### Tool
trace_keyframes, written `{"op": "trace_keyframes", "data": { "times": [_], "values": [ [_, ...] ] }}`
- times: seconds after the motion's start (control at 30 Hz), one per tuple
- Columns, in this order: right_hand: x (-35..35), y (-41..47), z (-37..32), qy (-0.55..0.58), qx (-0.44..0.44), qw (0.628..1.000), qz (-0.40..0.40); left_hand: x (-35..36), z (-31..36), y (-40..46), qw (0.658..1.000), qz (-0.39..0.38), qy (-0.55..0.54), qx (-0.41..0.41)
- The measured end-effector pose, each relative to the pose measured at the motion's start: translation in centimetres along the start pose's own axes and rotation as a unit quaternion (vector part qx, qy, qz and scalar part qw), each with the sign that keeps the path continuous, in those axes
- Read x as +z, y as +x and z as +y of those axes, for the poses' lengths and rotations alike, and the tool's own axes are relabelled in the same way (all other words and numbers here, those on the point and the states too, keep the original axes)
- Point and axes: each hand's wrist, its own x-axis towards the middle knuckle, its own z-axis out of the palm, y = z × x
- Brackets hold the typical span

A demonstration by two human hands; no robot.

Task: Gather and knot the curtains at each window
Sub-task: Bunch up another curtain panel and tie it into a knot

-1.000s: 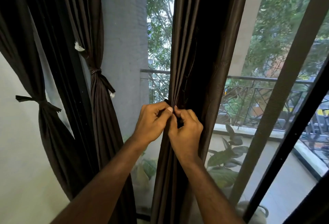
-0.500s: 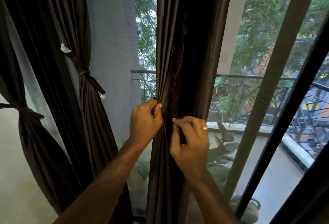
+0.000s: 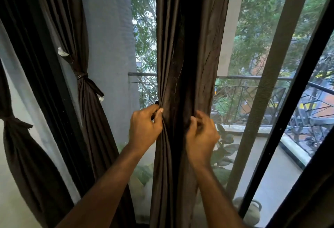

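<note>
At the window, left hand [image 3: 144, 126] and right hand [image 3: 201, 133] pinch curtain [image 3: 184, 55].

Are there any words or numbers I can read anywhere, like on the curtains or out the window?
None: no words or numbers can be read.
The middle curtain held by the left hand and right hand is plain dark cloth.
The two white tags by the tied curtain are too small to read.
The yellow and black shape beyond the balcony railing is too blurred to tell whether it carries writing.
</note>
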Motion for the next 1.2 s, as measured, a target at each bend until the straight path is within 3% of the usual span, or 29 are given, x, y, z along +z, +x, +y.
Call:
{"op": "trace_keyframes", "data": {
  "times": [0.03,0.13,0.27,0.4,0.73,0.97,1.2],
  "values": [
    [0.1,0.1,0.1,0.004,0.016,1.000,0.012,-0.3,-0.1,0.1,1.000,0.006,0.004,-0.002],
    [0.8,-1.5,-0.9,0.000,-0.093,0.992,-0.083,-0.7,0.2,0.2,1.000,0.014,0.010,0.004],
    [1.7,-1.8,-1.9,0.018,-0.037,0.997,-0.058,-0.6,0.4,0.0,1.000,0.002,0.000,0.004],
    [2.9,-2.7,-3.4,0.019,-0.101,0.987,-0.121,-0.5,0.3,-0.1,1.000,-0.010,-0.008,-0.002],
    [3.3,-2.9,-3.8,0.030,-0.069,0.993,-0.090,-0.8,0.4,-0.4,1.000,-0.016,0.003,0.010],
    [3.1,-3.2,-4.0,0.021,-0.097,0.983,-0.153,-1.7,1.2,0.2,0.999,-0.025,-0.025,-0.022],
    [3.3,-3.8,-3.8,-0.002,-0.097,0.990,-0.106,-2.2,1.4,0.8,0.997,-0.072,-0.001,-0.023]
  ]
}}
